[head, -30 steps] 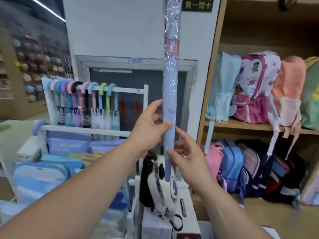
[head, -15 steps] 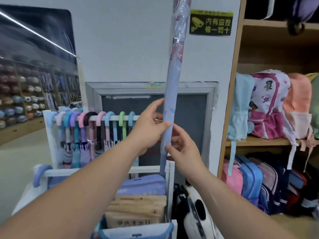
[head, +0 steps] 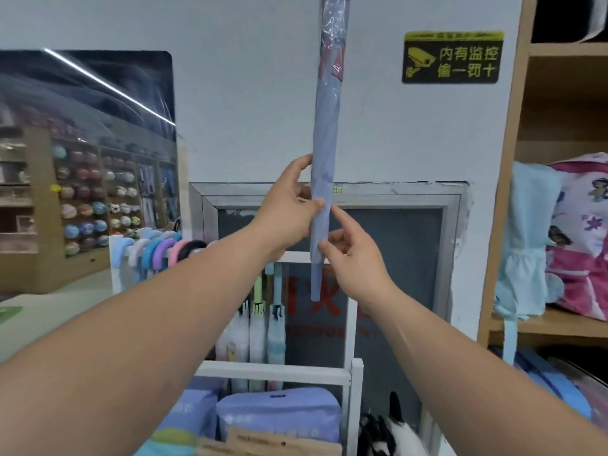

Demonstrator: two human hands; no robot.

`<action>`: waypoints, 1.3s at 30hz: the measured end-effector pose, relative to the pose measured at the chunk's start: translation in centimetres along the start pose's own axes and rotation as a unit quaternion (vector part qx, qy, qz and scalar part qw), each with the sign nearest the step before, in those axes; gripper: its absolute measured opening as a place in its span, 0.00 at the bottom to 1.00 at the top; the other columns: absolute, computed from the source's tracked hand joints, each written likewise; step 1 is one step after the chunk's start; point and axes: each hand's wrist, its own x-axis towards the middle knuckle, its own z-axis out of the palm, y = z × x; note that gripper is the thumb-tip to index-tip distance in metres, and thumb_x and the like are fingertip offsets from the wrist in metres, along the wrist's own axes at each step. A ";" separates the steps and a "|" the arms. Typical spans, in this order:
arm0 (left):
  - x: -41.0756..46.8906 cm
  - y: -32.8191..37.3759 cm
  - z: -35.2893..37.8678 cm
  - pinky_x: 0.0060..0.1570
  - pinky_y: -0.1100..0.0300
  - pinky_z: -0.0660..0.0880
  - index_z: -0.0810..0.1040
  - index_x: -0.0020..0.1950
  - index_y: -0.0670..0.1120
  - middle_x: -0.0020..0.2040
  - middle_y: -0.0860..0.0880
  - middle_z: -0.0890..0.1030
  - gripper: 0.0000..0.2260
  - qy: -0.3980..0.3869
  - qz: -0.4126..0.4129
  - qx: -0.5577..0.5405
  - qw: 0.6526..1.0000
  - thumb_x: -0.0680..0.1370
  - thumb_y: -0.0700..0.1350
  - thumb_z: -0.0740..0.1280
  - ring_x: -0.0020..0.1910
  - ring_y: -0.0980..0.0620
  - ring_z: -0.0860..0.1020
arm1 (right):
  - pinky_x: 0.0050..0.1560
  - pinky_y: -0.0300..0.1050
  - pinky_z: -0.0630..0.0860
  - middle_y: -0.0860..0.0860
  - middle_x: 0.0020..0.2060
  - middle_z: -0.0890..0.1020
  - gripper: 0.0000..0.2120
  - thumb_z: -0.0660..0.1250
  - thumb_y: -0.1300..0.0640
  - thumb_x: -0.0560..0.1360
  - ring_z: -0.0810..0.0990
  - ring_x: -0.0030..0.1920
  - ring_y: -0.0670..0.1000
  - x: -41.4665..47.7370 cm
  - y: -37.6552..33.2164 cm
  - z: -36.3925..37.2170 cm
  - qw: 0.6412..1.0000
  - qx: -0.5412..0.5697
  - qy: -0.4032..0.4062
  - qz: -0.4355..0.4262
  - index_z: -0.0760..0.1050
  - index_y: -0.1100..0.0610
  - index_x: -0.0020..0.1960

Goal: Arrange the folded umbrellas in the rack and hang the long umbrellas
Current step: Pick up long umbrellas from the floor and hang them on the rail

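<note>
The long blue plastic-wrapped umbrella (head: pixel 324 153) stands upright between the fingers of the left hand (head: pixel 285 212) and right hand (head: pixel 353 258). Behind and below the fingers stands the white slatted rack (head: pixel 276 371), curved-handled pastel umbrellas (head: pixel 164 250) hanging leftward. A yellow-and-black warning sign (head: pixel 452 56) sits up-right; backpacks, seemingly, on the wooden shelf (head: pixel 556 324) far right.

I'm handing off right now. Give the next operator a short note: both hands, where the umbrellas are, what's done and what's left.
Left hand: gripping the long blue umbrella on its lower shaft.
Right hand: fingers pinching the same umbrella just below the left hand.
The umbrella is held upright, plastic-wrapped, its top out of frame, above the white rack.
Done: a row of long umbrellas already hangs by curved handles on the rack's top rail; bagged items sit in the lower bin.
Left: hang this umbrella on the rail, probably at its free right end.
</note>
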 end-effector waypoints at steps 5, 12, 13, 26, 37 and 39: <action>3.5 -0.9 -0.4 0.45 0.41 0.84 0.66 0.71 0.62 0.51 0.41 0.83 0.29 0.036 -0.003 0.011 0.999 0.80 0.34 0.65 0.48 0.45 0.85 | 0.51 0.53 0.84 0.49 0.47 0.84 0.28 0.66 0.56 0.80 0.84 0.49 0.52 4.3 1.4 0.0 0.998 0.033 -0.042 -0.022 0.64 0.35 0.75; 7.4 -1.2 -1.7 0.45 0.42 0.84 0.66 0.71 0.60 0.52 0.39 0.82 0.28 0.052 0.009 0.009 0.999 0.80 0.33 0.65 0.49 0.43 0.85 | 0.51 0.62 0.82 0.59 0.46 0.83 0.22 0.66 0.54 0.81 0.83 0.51 0.60 9.5 1.3 1.2 0.998 0.043 -0.009 -0.056 0.71 0.34 0.70; 8.1 -1.4 -2.0 0.45 0.42 0.84 0.66 0.72 0.59 0.52 0.39 0.83 0.28 0.050 0.012 0.007 0.999 0.80 0.33 0.65 0.49 0.44 0.85 | 0.51 0.61 0.82 0.60 0.46 0.83 0.22 0.65 0.54 0.81 0.83 0.50 0.60 10.1 1.2 1.4 0.998 0.034 -0.005 -0.059 0.71 0.34 0.70; 12.2 -5.1 -3.6 0.46 0.44 0.84 0.65 0.72 0.62 0.52 0.41 0.82 0.28 0.007 0.019 -0.027 0.999 0.80 0.36 0.66 0.49 0.44 0.85 | 0.52 0.54 0.83 0.50 0.38 0.81 0.28 0.65 0.56 0.81 0.83 0.46 0.53 13.5 2.7 4.0 0.999 0.001 0.040 -0.027 0.64 0.33 0.74; 11.3 -8.2 -3.1 0.49 0.44 0.84 0.63 0.73 0.66 0.54 0.42 0.81 0.31 -0.022 0.018 -0.006 1.000 0.80 0.35 0.64 0.49 0.44 0.85 | 0.53 0.53 0.83 0.51 0.42 0.82 0.28 0.66 0.57 0.81 0.83 0.45 0.49 12.7 6.1 5.0 1.000 -0.010 0.018 -0.014 0.63 0.35 0.76; 10.7 -9.3 -3.0 0.50 0.46 0.84 0.61 0.74 0.67 0.53 0.44 0.82 0.32 -0.030 0.017 -0.010 0.999 0.81 0.35 0.65 0.48 0.48 0.86 | 0.47 0.45 0.81 0.45 0.39 0.80 0.28 0.65 0.57 0.81 0.81 0.40 0.41 12.2 6.7 4.9 0.999 -0.040 -0.009 -0.020 0.63 0.38 0.76</action>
